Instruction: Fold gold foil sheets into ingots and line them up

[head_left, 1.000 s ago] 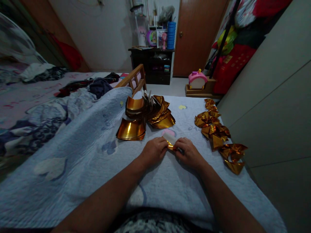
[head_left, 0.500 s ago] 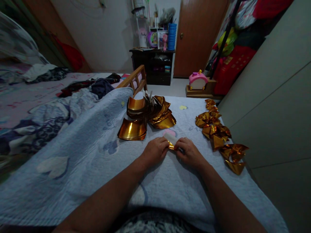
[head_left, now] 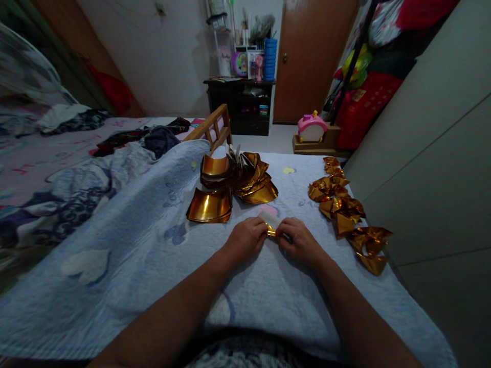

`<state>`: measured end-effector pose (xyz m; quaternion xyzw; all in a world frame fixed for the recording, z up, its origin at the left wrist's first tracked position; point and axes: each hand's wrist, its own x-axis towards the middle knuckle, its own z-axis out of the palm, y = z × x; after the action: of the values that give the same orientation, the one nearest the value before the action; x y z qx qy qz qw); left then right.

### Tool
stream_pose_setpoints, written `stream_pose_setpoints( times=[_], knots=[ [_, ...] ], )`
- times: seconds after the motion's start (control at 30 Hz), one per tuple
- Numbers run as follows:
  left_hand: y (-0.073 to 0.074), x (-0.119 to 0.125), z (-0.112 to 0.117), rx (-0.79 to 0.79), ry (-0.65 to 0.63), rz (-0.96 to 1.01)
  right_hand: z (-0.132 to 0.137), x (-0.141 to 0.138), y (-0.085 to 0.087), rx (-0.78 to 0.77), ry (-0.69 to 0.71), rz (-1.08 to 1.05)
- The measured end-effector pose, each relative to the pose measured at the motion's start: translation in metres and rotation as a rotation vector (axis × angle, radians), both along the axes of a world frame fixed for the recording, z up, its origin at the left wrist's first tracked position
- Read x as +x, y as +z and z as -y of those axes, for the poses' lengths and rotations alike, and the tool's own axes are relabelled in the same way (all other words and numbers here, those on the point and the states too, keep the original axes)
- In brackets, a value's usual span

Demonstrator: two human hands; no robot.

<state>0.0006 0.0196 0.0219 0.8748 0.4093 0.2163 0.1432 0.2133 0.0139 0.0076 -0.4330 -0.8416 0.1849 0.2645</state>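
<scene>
A sheet of gold foil paper point(head_left: 271, 220), pale on its upper face, lies between my hands with its near edge folded over into a shiny gold strip. My left hand point(head_left: 247, 236) pinches the left end of that fold. At the right end, the fingers of my right hand point(head_left: 297, 237) are closed on the same sheet. Beyond my hands spreads a fanned pile of gold foil sheets point(head_left: 209, 203), curved and overlapping. Several folded gold foil pieces point(head_left: 341, 208) lie in a row along the right side. My fingers cover both ends of the sheet.
A light blue quilt point(head_left: 184, 286) with heart patterns lies under everything. Rumpled bedding point(head_left: 95, 179) is at the left, and a wooden rail point(head_left: 209, 125) stands behind the pile. A pale cabinet point(head_left: 433, 168) borders the right side. Farther back are a pink toy point(head_left: 312, 128) and a dark shelf point(head_left: 240, 107).
Almost nothing differs. Both hands stay on the folded sheet in the same place, and the view has shifted very slightly.
</scene>
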Motion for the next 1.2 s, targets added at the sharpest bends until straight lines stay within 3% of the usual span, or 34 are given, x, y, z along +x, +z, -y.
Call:
stream_pose_setpoints(
  times=[1.2],
  knots=[
    [0.0021,0.0006,0.0001,-0.021,0.007,-0.062,-0.0031,0.0008,-0.0049,-0.024,0.005,-0.035]
  ],
)
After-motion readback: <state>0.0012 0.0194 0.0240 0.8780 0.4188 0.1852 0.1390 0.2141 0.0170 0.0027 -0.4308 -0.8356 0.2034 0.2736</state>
